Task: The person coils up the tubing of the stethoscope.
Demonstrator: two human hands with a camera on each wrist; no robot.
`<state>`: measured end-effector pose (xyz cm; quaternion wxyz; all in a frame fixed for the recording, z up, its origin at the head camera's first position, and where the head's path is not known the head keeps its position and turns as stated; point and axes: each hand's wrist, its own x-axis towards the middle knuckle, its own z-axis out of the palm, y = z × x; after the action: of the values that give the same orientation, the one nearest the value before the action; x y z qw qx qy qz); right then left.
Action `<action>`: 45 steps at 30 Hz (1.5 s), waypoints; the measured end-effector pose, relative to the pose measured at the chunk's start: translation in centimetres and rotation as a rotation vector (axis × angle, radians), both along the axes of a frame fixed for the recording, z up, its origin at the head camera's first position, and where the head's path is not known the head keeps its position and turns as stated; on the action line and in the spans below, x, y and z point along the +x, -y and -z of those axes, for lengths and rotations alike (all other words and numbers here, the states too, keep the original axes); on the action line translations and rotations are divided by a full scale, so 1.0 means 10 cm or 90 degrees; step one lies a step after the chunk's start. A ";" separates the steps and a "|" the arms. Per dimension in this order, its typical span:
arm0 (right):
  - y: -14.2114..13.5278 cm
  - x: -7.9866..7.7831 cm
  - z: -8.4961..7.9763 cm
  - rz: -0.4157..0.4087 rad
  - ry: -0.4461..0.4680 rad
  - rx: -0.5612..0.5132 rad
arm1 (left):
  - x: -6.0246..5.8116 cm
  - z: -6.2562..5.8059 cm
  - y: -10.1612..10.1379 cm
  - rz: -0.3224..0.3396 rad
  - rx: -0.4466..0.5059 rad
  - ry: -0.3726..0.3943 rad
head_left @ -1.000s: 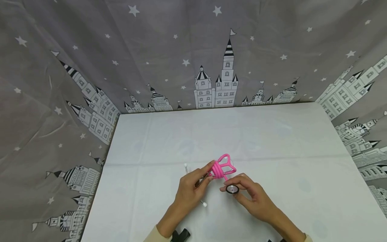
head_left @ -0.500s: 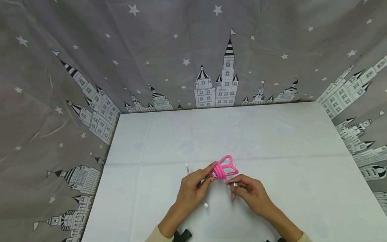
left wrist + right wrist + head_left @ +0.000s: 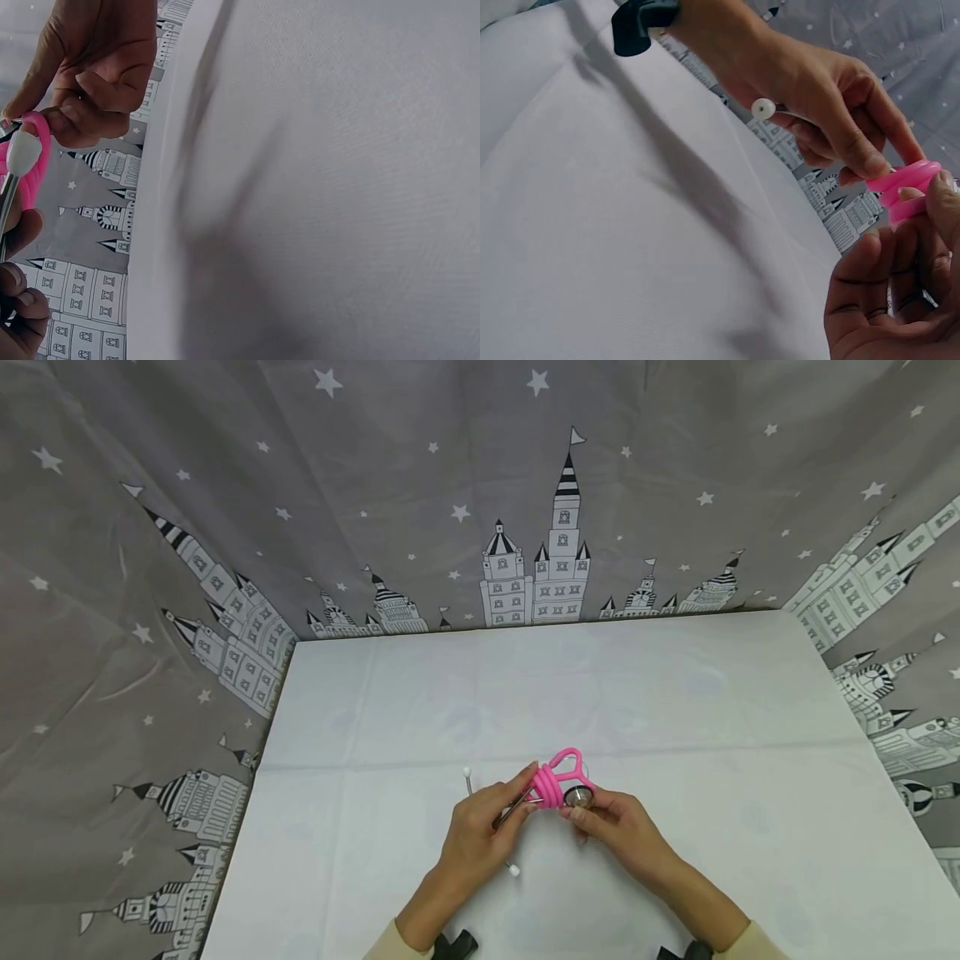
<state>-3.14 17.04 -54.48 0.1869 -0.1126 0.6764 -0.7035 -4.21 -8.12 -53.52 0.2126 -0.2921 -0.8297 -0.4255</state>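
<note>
A stethoscope with pink tubing point(image 3: 550, 787) is held above the white surface, its tube wound into a coil. My left hand point(image 3: 480, 835) grips the coil and the metal ear tubes, with thumb and fingers around them. White ear tips point(image 3: 513, 870) stick out on either side of that hand; one ear tip point(image 3: 763, 109) shows in the right wrist view. Beside the coil, my right hand point(image 3: 626, 835) pinches the round metal chestpiece point(image 3: 578, 796) at the pink tubing. In the left wrist view, the ear tip point(image 3: 24, 154) partly covers the tubing.
Both hands are over a white cloth-covered table point(image 3: 420, 702). A grey curtain point(image 3: 420, 485) printed with castles and stars stands behind it and along both sides. Black wrist mounts point(image 3: 456, 945) show near the bottom edge.
My right hand has turned the chestpiece and brought it up against the pink coil. The left hand keeps its grip and has shifted slightly right.
</note>
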 end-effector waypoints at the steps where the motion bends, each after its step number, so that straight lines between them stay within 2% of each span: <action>1: 0.00 0.00 0.00 -0.005 0.016 -0.005 | 0.00 0.00 0.00 0.001 0.002 0.002; 4: -0.01 -0.02 -0.01 -0.022 0.060 -0.026 | 0.00 0.02 0.01 0.006 0.008 0.006; 9: -0.05 -0.05 -0.02 -0.078 0.128 -0.109 | 0.00 0.05 0.02 0.028 0.018 0.024; 14: -0.11 -0.06 -0.01 -0.146 0.165 -0.192 | 0.00 0.07 0.04 0.062 0.020 0.043; 19: -0.13 -0.05 0.00 -0.178 0.189 -0.239 | -0.01 0.05 0.05 0.079 0.008 0.021; 22: -0.11 -0.04 0.00 -0.149 0.190 -0.231 | -0.02 0.03 0.06 0.078 -0.001 0.001; 32: 0.04 0.02 -0.12 0.014 0.166 -0.191 | -0.05 0.00 0.03 0.028 -0.033 -0.056; 37: 0.08 0.04 -0.18 0.087 0.165 -0.142 | -0.05 0.00 0.02 0.015 -0.050 -0.076; 45: 0.20 0.03 -0.25 0.192 0.232 -0.074 | -0.03 -0.01 0.01 -0.011 -0.116 -0.126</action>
<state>-2.85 15.08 -51.98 0.1920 0.1081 0.5987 -0.7701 -4.48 -8.22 -53.41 0.2697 -0.3439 -0.8423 -0.3156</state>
